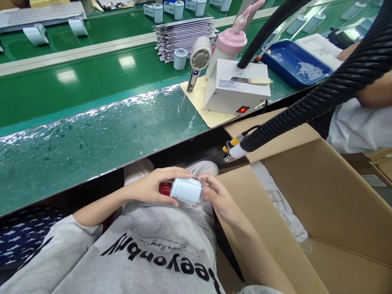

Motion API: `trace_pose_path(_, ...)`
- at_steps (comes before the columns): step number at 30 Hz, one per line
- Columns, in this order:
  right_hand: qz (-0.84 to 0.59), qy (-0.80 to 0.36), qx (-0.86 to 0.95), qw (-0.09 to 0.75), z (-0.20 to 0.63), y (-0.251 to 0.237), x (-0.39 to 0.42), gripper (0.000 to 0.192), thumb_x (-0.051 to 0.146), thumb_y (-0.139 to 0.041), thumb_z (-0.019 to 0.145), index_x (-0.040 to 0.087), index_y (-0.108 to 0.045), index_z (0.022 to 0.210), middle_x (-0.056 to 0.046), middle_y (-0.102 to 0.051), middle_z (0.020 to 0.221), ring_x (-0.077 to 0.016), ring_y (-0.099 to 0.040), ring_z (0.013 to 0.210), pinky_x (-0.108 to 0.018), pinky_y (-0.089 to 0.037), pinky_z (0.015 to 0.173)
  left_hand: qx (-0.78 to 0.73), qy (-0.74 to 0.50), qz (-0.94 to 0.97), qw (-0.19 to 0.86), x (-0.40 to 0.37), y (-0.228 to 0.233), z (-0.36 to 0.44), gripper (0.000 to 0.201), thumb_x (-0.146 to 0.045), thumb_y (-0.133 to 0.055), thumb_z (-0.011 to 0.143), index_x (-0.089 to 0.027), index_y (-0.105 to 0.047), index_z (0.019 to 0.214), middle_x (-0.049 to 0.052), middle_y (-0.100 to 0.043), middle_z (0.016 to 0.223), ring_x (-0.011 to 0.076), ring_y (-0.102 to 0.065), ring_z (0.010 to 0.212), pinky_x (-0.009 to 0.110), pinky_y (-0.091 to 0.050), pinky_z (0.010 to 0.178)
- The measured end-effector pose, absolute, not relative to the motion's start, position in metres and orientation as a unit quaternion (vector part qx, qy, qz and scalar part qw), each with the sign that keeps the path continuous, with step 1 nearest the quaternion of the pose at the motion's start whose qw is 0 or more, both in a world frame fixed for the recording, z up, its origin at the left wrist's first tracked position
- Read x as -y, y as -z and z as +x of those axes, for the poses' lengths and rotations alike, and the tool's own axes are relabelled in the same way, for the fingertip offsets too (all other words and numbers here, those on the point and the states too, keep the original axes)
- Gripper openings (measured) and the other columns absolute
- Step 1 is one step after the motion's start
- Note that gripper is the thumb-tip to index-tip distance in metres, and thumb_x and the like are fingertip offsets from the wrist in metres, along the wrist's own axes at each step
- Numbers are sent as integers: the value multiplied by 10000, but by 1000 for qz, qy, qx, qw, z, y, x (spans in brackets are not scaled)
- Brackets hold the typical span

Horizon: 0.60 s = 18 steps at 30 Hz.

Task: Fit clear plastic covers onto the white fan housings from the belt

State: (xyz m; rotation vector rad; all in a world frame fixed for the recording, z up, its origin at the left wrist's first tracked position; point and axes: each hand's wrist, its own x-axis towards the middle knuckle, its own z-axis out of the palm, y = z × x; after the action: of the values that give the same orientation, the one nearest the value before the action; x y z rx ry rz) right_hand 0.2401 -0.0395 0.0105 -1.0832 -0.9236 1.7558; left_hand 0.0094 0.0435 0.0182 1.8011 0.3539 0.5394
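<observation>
Above my lap, both hands hold a light-blue cylindrical jar (186, 190) lying on its side, with a transparent part (202, 193) at its right end. My left hand (157, 183) is closed around the left end, thumb below and fingers over the top. The fingers of my right hand (216, 196) pinch the transparent end. A red thing (164, 188) shows behind the jar, beside my left palm; I cannot tell what it is.
A black corrugated hose (294, 110) with a metal nozzle hangs at right, above an open cardboard box (343, 196). On the green bench stand a white machine (235, 90), a handheld fan (199, 61), a pink-topped bottle (229, 43) and stacked flat cartons (183, 36). A co-worker's arm (375, 92) is at far right.
</observation>
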Motion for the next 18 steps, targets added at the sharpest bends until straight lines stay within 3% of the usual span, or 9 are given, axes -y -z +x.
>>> trace_pose_path(11,-442,-762,286,377,231,-7,41,659,834,-711,719,223,-518,873,24,-632,601,-135,-586,411,-201,-419,344,-156,-221,761,590,-42,-18,9,755,-325,-865,770,-295,-571,1464,138,-606,1488,326,-573,1377,499,-454,1161)
trace_pose_path(18,-413,-826,226,311,230,-5,42,718,875,-635,738,174,-657,889,-35,-667,539,-114,-533,351,-164,-321,296,-132,-238,769,578,-41,-15,10,756,-273,-857,781,-324,-558,1474,124,-590,1509,312,-568,1388,475,-447,1173)
